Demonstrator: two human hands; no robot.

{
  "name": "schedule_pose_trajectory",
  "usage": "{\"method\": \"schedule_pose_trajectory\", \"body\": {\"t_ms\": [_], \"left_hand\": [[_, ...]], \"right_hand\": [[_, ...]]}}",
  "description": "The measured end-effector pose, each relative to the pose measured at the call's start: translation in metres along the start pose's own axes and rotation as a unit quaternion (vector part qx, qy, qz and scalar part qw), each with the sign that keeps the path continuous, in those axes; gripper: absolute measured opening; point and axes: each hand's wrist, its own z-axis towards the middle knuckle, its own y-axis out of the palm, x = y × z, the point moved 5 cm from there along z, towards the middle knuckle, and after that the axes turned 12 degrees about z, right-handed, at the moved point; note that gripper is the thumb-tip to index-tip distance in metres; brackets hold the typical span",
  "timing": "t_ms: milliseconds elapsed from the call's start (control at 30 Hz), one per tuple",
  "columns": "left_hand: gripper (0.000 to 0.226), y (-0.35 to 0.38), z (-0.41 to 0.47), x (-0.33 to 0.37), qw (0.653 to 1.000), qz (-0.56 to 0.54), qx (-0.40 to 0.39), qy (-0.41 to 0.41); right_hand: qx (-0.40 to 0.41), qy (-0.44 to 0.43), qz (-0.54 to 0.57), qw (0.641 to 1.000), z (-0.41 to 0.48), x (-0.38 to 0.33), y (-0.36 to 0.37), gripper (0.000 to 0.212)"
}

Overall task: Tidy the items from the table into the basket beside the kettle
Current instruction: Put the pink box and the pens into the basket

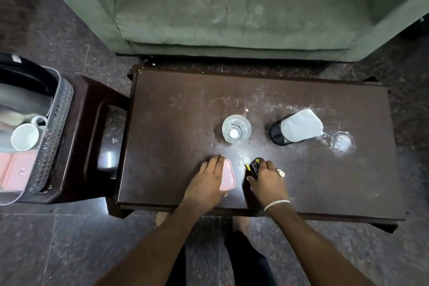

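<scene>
Head view: left hand (209,177) clamped on pink box (228,175), right hand (267,179) pinching black-yellow item (253,166), likely readying both for basket (54,127).

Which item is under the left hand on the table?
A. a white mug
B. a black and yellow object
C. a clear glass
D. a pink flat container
D: the left hand lies on the pink flat container near the front edge of the table.
</scene>
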Motion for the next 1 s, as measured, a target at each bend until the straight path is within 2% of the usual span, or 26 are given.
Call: {"method": "schedule_pose_trajectory", "body": {"t_ms": [167, 433, 733, 1000], "left_hand": [[0.101, 0.002, 0.002, -0.004, 1.0, 0.016, 0.004, 0.026], [0.098, -0.025, -0.019, -0.041, 0.999, 0.001, 0.005, 0.044], [0.095, -0.083, -0.058, -0.116, 0.998, 0.005, 0.056, 0.011], [0.093, -0.143, -0.117, -0.218, 0.993, 0.029, 0.114, -0.016]], "right_hand": [[0.029, -0.016, 0.012, 0.999, 0.008, 0.001, 0.002, 0.034], [0.079, -0.059, 0.072, 0.992, -0.013, -0.029, -0.012, 0.051], [0.104, -0.121, 0.153, 0.975, -0.043, -0.137, -0.01, 0.051], [0.068, -0.177, 0.186, 0.964, -0.049, -0.259, 0.019, 0.032]]}}
